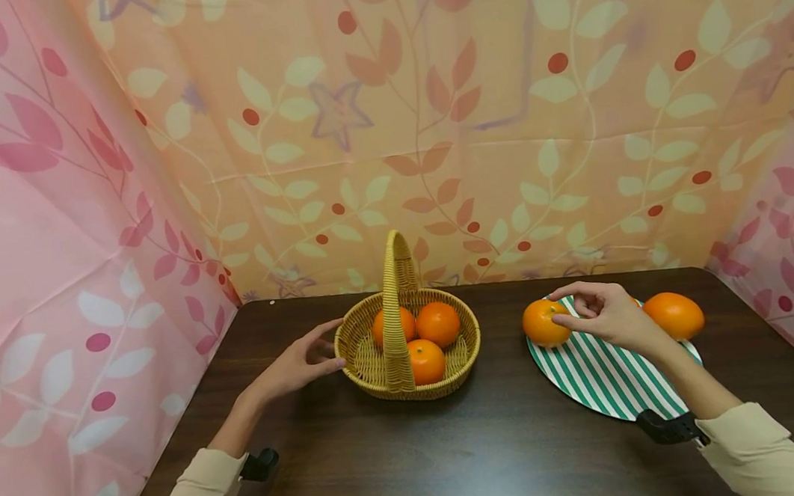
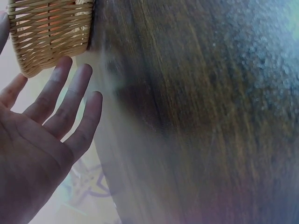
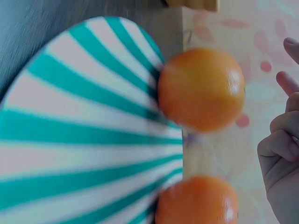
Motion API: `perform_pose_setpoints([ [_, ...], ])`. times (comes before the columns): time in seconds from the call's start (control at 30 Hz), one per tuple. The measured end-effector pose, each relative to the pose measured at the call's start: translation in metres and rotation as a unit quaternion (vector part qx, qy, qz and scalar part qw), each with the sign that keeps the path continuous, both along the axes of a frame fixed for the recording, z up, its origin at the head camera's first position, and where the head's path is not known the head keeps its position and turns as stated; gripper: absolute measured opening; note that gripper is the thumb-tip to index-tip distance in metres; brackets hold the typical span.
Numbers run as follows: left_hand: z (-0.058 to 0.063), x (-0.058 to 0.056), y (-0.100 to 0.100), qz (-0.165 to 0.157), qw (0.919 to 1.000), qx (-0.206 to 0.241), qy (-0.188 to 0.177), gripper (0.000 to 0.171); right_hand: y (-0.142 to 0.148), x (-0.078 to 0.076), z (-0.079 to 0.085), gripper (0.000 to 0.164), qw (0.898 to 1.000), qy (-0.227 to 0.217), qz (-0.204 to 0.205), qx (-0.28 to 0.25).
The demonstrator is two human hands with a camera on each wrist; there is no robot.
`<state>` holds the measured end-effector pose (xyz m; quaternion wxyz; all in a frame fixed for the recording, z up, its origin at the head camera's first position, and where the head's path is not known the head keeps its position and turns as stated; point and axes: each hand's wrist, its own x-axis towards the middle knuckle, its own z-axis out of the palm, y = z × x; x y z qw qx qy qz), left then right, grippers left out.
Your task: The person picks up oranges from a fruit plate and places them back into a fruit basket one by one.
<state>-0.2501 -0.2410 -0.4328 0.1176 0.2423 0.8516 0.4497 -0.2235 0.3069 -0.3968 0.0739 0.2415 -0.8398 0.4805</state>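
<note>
A wicker basket (image 1: 370,380) with a tall handle stands mid-table and holds three oranges (image 1: 438,324). My left hand (image 1: 302,364) is at its left side, fingers spread and thumb at the rim; in the left wrist view the fingers are extended beside the wicker wall (image 2: 51,35). My right hand (image 1: 609,315) hovers over the green-and-white striped plate (image 1: 606,379), thumb and index finger apart by an orange (image 1: 542,324) at the plate's left edge. In the right wrist view a gap shows between this orange (image 3: 201,89) and the fingertips; the other fingers are bent.
Another orange (image 1: 674,316) sits at the right of the plate, and one more peeks out behind my right hand. Patterned cloth (image 1: 391,128) hangs behind the dark wooden table (image 1: 488,453) and along both sides.
</note>
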Motion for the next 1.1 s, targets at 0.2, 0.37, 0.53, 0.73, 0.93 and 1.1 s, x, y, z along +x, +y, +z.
perform_pose_setpoints([
  [0.2,0.000,0.001,0.000,0.002,1.0000,-0.001,0.002,0.074,0.027,0.007,0.003,0.026,1.000,0.009,-0.016,-0.002],
  [0.37,0.000,0.001,0.001,0.003,1.0000,-0.004,0.004,0.074,0.050,0.014,0.002,0.028,0.997,0.028,-0.062,0.031],
  [0.53,0.001,0.001,0.002,0.002,1.0000,-0.006,0.006,0.074,0.078,0.025,0.003,0.030,0.992,0.018,-0.109,0.052],
  [0.73,0.002,0.001,0.001,0.001,1.0000,-0.003,0.006,0.074,0.108,0.035,0.003,0.029,0.988,0.015,-0.141,0.053],
  [0.93,0.002,0.001,0.001,0.004,1.0000,-0.002,0.002,0.075,0.126,0.038,-0.001,0.032,0.983,0.016,-0.171,0.059],
  [1.1,0.001,0.002,0.001,0.006,1.0000,-0.004,0.003,0.074,0.135,0.038,-0.006,0.035,0.981,0.008,-0.185,0.066],
])
